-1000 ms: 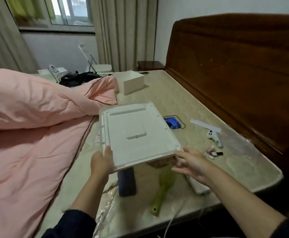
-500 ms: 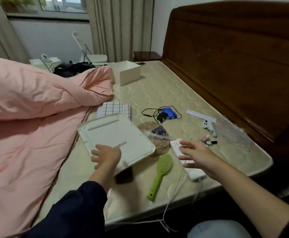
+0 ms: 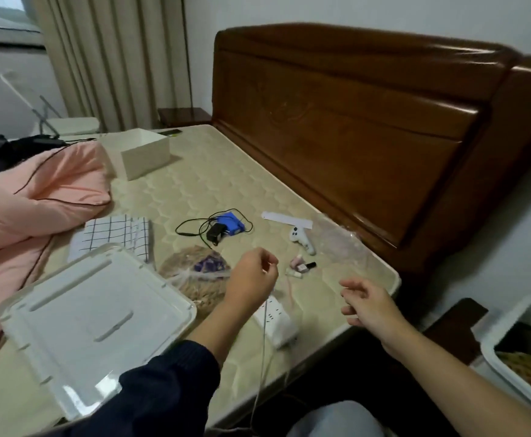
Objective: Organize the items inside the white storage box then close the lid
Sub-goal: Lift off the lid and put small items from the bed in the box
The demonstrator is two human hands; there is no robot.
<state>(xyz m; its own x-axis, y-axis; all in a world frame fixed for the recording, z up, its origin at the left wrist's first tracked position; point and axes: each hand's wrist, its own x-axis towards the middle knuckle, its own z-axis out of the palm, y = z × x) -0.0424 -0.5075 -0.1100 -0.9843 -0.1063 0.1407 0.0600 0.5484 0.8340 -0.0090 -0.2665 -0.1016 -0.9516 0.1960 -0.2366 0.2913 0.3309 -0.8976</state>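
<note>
The white storage box (image 3: 510, 320) stands low at the right, beside the bed, open, with dark and red things inside. Its flat white lid (image 3: 93, 313) lies on the mattress at the left. My left hand (image 3: 251, 279) hovers over the mattress with fingers curled, pinching a thin white cord (image 3: 262, 348) that hangs down past the white power strip (image 3: 276, 323). My right hand (image 3: 368, 305) floats open and holds nothing near the mattress corner. Nail polish bottles (image 3: 300, 266) lie between the two hands.
On the mattress lie a blue device with black charger (image 3: 226, 228), a white controller (image 3: 300, 239), a paper strip (image 3: 286, 219), a checked cloth (image 3: 115, 234), a bagged woven item (image 3: 194, 272) and a small white box (image 3: 144, 154). A pink duvet (image 3: 21, 209) fills the left.
The lid now lies on the mattress and my left hand has left it for the cord. My right hand lifted off the power strip. The view swung right, revealing the storage box.
</note>
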